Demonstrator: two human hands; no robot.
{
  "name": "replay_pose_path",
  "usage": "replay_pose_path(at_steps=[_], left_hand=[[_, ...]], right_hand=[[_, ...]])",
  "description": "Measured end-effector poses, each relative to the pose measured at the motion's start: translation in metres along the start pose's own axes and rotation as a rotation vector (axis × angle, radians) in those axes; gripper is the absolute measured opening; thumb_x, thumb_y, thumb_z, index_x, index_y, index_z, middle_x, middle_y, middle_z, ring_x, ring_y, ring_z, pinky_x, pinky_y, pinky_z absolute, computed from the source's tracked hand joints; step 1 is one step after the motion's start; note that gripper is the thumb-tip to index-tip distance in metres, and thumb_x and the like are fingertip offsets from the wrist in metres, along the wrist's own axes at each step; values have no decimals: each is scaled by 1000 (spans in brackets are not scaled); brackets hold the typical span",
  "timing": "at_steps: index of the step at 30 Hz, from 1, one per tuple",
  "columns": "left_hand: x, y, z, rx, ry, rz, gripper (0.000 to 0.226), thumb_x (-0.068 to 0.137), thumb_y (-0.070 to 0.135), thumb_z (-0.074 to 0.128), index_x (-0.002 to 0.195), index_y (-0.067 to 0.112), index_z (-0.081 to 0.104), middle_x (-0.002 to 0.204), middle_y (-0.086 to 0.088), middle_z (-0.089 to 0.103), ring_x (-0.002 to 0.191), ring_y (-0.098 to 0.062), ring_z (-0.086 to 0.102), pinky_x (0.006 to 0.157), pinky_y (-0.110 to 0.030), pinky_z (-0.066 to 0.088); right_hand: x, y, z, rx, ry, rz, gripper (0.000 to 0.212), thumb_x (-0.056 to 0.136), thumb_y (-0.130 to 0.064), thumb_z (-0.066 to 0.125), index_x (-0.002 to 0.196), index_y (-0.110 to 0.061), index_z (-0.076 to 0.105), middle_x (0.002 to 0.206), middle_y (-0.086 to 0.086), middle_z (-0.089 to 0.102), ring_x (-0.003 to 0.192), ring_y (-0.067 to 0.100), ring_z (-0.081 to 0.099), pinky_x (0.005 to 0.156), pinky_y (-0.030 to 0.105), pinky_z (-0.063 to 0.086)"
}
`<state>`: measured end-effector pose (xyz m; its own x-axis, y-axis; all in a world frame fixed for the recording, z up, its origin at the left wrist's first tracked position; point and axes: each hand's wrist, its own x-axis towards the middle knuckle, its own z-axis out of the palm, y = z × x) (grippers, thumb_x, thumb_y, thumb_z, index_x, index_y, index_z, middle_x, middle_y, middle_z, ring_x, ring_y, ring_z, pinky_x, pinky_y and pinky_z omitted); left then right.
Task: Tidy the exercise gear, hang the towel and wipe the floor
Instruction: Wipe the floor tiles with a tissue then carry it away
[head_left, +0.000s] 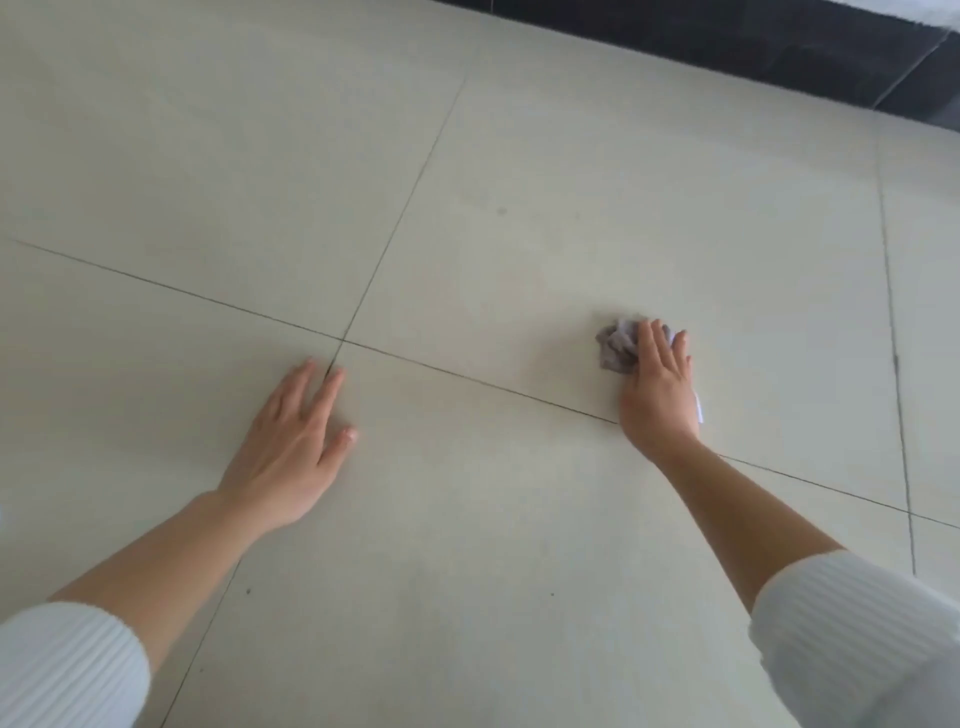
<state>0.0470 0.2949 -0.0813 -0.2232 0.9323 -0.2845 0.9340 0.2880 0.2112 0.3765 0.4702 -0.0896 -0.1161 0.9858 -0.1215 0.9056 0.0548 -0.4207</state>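
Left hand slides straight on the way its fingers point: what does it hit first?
Nothing nearby: the left hand points across the grout cross over bare floor; the way looks free up to the dark strip at the far edge.

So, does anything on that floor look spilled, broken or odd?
Nothing much. The pale floor has a few small dark specks, one of them beyond the cloth under the right hand. No spill or damage shows.

Dark glossy band (727, 31) along far edge
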Motion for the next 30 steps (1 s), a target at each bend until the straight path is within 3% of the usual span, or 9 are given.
replay_pose_path(at_steps=[2,7,11,13,15,19,24,27,30], left_hand=[[-26,-14,-2,21,-66,-27,66,98,43,32,153,26,-1,161,-5,-8,148,-21,-8,119,-35,5],[-63,-21,-4,25,-175,-71,63,101,38,28,152,23,-6,160,-5,-14,147,-19,-13,118,-30,-2],[-69,-12,-1,36,-194,-109,64,101,35,31,152,16,-2,160,-10,-10,148,-23,-9,118,-32,0],[-68,-9,-1,54,-213,-126,65,101,37,29,152,16,-5,159,-11,-13,147,-23,-11,119,-33,0],[-67,-7,-5,77,-245,-126,66,101,40,26,152,18,-9,159,-10,-16,147,-22,-12,119,-33,-1],[-75,-13,-16,124,-272,-48,61,101,42,21,151,25,-11,159,-10,-13,148,-20,-10,118,-30,-1],[-96,-26,-7,77,-240,-28,63,101,42,22,150,25,-13,160,-10,-7,148,-20,-5,119,-33,3],[-95,-35,0,142,-136,25,64,98,45,16,152,17,-5,160,-11,1,148,-23,4,119,-37,9],[-87,-37,0,145,-116,43,72,90,48,13,153,13,2,159,-13,8,147,-27,12,118,-40,13]], right_hand=[[-22,-40,19,20,-2,-17,72,84,8,29,152,-11,15,161,3,10,147,26,-6,120,38,0],[-127,-112,71,61,-265,-634,68,88,4,30,152,-12,15,160,5,8,145,25,-14,120,37,-5],[-161,-99,71,-14,-488,-978,70,86,2,36,152,-13,16,160,1,10,147,22,-6,116,27,-12],[-153,-72,59,-32,-473,-1086,68,85,0,36,151,-13,22,159,2,17,146,22,3,118,28,-7],[-136,-36,45,-77,-346,-990,66,84,-6,28,149,-13,28,155,3,28,145,25,17,120,30,0],[-106,35,6,-3,-19,-352,58,85,1,33,138,-22,39,140,13,46,134,37,37,110,35,25],[-134,78,-24,8,132,370,80,71,10,35,146,-15,23,156,7,23,146,30,5,119,41,8],[-157,38,4,0,174,366,75,75,5,30,149,-8,23,155,14,22,145,37,8,119,41,6],[-194,-35,47,51,66,38,75,78,4,25,151,-10,20,159,7,14,147,33,0,120,38,4]])
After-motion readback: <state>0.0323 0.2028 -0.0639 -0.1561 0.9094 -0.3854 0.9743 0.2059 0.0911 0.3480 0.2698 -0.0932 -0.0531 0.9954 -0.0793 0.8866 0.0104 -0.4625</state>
